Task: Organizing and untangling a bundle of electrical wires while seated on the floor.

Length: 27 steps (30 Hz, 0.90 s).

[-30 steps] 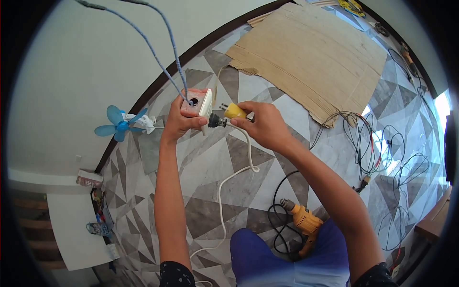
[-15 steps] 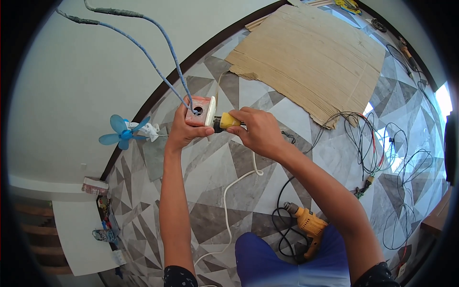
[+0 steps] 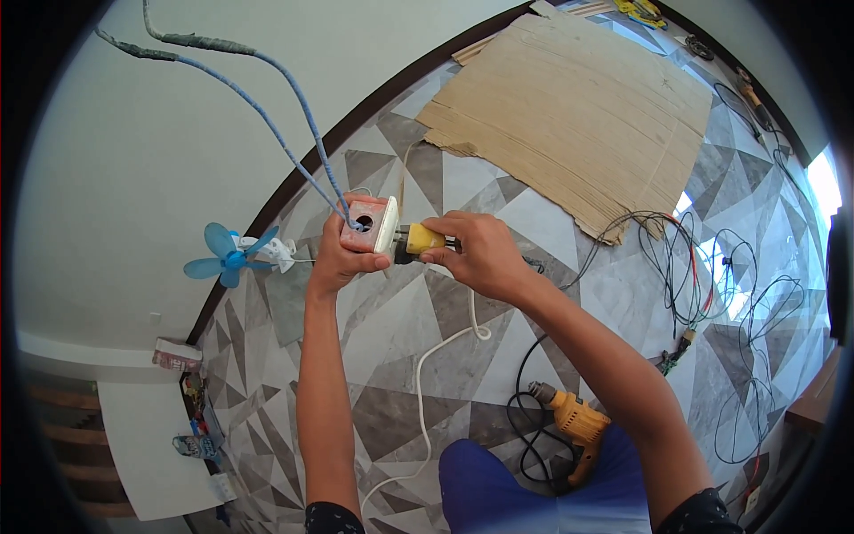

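Observation:
My left hand (image 3: 342, 256) grips a pink and white socket box (image 3: 372, 224) held up in front of me, with two blue wrapped cables (image 3: 267, 98) running from it up the wall. My right hand (image 3: 476, 254) holds a yellow plug (image 3: 422, 238) pressed against the box's white face. A white cord (image 3: 427, 374) hangs from the plug down toward my lap.
A yellow power drill (image 3: 576, 423) with a black cord lies on the patterned tile floor by my knee. A large cardboard sheet (image 3: 578, 116) lies ahead. Loose wires (image 3: 712, 267) sprawl at right. A small blue fan (image 3: 233, 256) sits by the baseboard.
Both hands have stayed together at the socket box. The yellow plug has moved in against the box's face, and the view has shifted slightly.

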Each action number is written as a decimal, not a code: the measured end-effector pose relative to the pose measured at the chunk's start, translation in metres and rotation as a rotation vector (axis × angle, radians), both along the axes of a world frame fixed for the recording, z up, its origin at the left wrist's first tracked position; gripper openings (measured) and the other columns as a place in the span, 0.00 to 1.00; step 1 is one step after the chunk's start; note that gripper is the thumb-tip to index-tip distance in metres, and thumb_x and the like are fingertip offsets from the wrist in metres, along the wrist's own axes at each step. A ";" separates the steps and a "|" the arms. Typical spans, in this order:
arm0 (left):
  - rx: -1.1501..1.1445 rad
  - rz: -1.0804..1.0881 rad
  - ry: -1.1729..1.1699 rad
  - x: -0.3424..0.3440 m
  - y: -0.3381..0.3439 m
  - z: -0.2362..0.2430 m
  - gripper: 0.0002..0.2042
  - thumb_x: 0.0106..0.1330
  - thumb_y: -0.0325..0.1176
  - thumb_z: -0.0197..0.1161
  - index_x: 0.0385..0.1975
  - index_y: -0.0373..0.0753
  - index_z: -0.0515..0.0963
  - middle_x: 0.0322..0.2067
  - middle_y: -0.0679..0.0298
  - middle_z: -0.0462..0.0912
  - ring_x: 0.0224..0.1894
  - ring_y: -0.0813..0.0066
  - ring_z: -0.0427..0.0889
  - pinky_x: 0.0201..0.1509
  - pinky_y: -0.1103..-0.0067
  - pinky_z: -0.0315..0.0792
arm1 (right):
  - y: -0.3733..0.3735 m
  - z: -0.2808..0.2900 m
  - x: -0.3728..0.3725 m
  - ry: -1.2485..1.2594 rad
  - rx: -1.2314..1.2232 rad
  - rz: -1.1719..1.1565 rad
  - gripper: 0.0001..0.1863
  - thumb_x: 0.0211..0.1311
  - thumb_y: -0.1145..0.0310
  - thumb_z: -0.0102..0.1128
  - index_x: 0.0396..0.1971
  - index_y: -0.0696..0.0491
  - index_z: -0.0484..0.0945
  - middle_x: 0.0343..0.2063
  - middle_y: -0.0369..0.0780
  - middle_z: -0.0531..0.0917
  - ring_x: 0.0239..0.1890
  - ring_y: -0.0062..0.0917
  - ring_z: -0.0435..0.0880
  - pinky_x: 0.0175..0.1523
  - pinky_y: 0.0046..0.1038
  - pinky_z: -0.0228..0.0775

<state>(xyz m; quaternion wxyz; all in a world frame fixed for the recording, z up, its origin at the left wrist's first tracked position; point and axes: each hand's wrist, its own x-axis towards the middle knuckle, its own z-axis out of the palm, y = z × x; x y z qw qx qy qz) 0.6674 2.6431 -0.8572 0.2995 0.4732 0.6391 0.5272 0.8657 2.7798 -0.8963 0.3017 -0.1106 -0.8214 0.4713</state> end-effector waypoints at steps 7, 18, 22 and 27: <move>0.012 -0.012 -0.026 0.001 -0.003 0.002 0.41 0.31 0.42 0.85 0.49 0.37 0.70 0.41 0.68 0.75 0.45 0.80 0.76 0.49 0.83 0.72 | -0.002 0.003 0.000 0.008 0.050 -0.010 0.19 0.50 0.64 0.71 0.42 0.56 0.81 0.32 0.43 0.83 0.31 0.39 0.81 0.36 0.33 0.71; 0.059 -0.054 0.242 -0.006 0.008 -0.035 0.43 0.42 0.56 0.76 0.55 0.36 0.67 0.47 0.64 0.73 0.47 0.75 0.76 0.48 0.79 0.72 | 0.012 0.001 0.016 -0.116 -0.109 0.037 0.15 0.50 0.59 0.68 0.36 0.50 0.83 0.25 0.43 0.83 0.30 0.37 0.83 0.39 0.37 0.72; 0.209 -0.236 -0.028 -0.039 -0.022 -0.037 0.43 0.41 0.55 0.77 0.54 0.37 0.67 0.47 0.64 0.72 0.47 0.75 0.75 0.49 0.78 0.71 | -0.020 -0.020 -0.031 -0.005 -0.189 -0.027 0.17 0.41 0.63 0.72 0.30 0.57 0.80 0.28 0.49 0.82 0.34 0.44 0.81 0.42 0.39 0.70; 0.048 -0.125 0.043 -0.049 -0.013 -0.054 0.43 0.39 0.55 0.78 0.53 0.37 0.67 0.45 0.65 0.71 0.46 0.76 0.73 0.49 0.77 0.70 | 0.005 0.002 0.006 0.079 -0.093 0.052 0.16 0.37 0.69 0.73 0.29 0.58 0.80 0.26 0.48 0.81 0.33 0.47 0.80 0.38 0.41 0.69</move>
